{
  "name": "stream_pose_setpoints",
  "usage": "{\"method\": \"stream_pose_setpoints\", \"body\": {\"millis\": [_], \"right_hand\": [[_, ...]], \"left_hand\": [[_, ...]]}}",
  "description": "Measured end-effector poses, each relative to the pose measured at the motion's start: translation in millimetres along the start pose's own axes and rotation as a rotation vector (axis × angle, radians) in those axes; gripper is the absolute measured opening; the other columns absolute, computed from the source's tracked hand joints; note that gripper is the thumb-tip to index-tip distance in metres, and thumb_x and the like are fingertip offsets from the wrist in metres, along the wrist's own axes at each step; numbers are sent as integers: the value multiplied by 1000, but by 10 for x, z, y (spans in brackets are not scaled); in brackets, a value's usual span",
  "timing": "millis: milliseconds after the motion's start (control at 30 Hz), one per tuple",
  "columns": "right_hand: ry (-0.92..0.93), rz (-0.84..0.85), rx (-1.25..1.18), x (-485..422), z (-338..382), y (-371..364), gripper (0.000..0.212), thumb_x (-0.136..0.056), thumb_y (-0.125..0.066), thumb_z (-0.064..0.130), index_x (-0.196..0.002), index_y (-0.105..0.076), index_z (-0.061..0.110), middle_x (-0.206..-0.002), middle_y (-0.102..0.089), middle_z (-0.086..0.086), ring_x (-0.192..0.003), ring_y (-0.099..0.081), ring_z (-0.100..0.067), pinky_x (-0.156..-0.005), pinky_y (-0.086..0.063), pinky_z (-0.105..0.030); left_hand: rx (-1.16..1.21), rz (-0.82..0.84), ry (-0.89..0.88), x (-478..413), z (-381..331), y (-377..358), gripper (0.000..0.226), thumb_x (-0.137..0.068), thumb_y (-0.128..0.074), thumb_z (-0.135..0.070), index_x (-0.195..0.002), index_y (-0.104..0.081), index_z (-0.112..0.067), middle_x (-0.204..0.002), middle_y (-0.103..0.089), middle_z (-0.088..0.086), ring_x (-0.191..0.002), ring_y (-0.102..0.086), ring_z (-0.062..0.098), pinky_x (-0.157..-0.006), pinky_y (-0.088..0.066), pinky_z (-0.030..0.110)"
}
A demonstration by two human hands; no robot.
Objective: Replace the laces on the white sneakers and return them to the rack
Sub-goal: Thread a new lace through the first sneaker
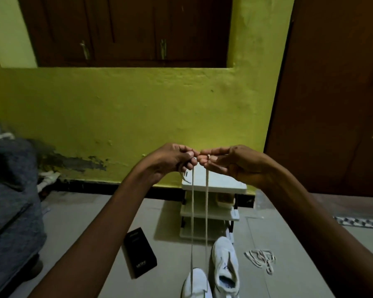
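Black box [140, 252] lies flat on the tiled floor [78, 222], grey sofa [11, 201] far left, green wall [127, 108] behind, brown door [332, 93] right.

— Where does the single head view sit?
— High, at the person's head, looking forward and down the arms toward the yellow-green wall [138, 117].
— How near?
— Hands close; the tiled floor [91, 229] lies farther below. No second view overlaps.

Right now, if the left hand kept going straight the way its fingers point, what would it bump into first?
The right hand. The left hand points rightward at it, fingertips nearly touching, each pinching one end of the lace that rises from the near sneaker. Depth looks about equal, though one view can't confirm it.
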State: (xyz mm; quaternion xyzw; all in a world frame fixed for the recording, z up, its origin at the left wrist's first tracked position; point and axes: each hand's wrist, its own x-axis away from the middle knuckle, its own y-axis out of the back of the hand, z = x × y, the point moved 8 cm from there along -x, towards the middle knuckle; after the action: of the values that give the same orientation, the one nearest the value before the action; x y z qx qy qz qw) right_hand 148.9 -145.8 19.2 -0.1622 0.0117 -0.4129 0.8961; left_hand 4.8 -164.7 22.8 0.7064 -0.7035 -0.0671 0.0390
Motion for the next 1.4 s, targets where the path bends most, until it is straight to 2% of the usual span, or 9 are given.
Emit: {"method": "stream_pose_setpoints", "body": {"millis": [167, 367, 600, 733, 833, 967, 1167, 1300, 1400], "right_hand": [[80, -23, 35, 48, 116, 76, 36, -93, -35, -17, -118, -59, -9, -115, -68, -25, -104, -69, -30, -80, -60, -29], [319, -285, 378, 140, 216, 272, 15, -88, -65, 7, -98, -70, -3, -85, -73, -19, -67, -68, -19, -59, -57, -22], [513, -466, 670, 163, 321, 268, 13, -87, -73, 28, -84, -79, 17, -82, -74, -1, -65, -60, -4, -53, -48, -22], [490, -439, 679, 165, 173, 260, 14, -91, -68, 25, -87, -76, 14, -79, -75, 0, -61, -67, -11, -46, -46, -22], [408, -439, 658, 115, -229, 370, 16, -95, -63, 21, -88, -71, 8, -75, -74, -8, -52, -65, -16, -43, -47, -25], [190, -434, 991, -73, -1073, 678, 26, -94, -65, 23, -72, -69, 9, -61, -68, -8, -52, -66, -18, -52, -54, -29], [-283, -276, 1278, -99, -2705, 1048, 18, -85, -67, 20, -86, -75, 3, -76, -72, -8, -66, -65, -16, -61, -50, -25], [-435, -249, 1213, -9, -3676, 1192, 14, -85, -66, 17, -76, -62, 7, -82, -69, -14, -82, -69, -31, -61, -49, -30], [-435, -292, 1278, 18, -3993, 1221, 23, -88, -62, 25, -74, -62, 6, -85, -70, -16, -82, -68, -30, -50, -38, -25]], "left_hand": [[111, 0, -20, 45, -228, 29, 21, -101, -46, -5, -107, -63, 8, -83, -69, 14, -64, -67, 12, -60, -55, 18], [186, 27, -48, 87, -192, -32, 28, -94, -44, 13, -113, -64, 6, -105, -72, 21, -94, -72, 24, -79, -60, 27], [-210, -244, -262, 139, -256, 40, 25, -96, -60, -29, -93, -73, -8, -75, -70, -2, -63, -58, 5, -56, -45, 15], [-265, -326, -288, 125, -123, 13, 24, -99, -55, -27, -87, -70, -14, -81, -69, -5, -74, -60, 4, -69, -47, 25], [-95, -252, -216, 84, 363, -101, 18, -100, -53, -18, -94, -66, -9, -72, -64, 4, -63, -62, 14, -65, -54, 32], [-318, -270, -45, 32, 1307, -243, 7, -99, -53, -10, -96, -59, -9, -71, -67, 9, -47, -55, 12, -46, -45, 23], [-725, -109, 244, 197, 2775, -476, 26, -85, -42, 3, -96, -44, -21, -83, -63, 10, -70, -66, 30, -59, -54, 38], [-775, -2, 372, 325, 3616, -581, 33, -79, -45, 4, -70, -62, -23, -85, -69, 7, -85, -69, 31, -76, -58, 38], [-776, 93, 400, 374, 3959, -678, 19, -85, -63, -10, -100, -71, -16, -111, -68, 6, -106, -63, 24, -88, -48, 28]]}}
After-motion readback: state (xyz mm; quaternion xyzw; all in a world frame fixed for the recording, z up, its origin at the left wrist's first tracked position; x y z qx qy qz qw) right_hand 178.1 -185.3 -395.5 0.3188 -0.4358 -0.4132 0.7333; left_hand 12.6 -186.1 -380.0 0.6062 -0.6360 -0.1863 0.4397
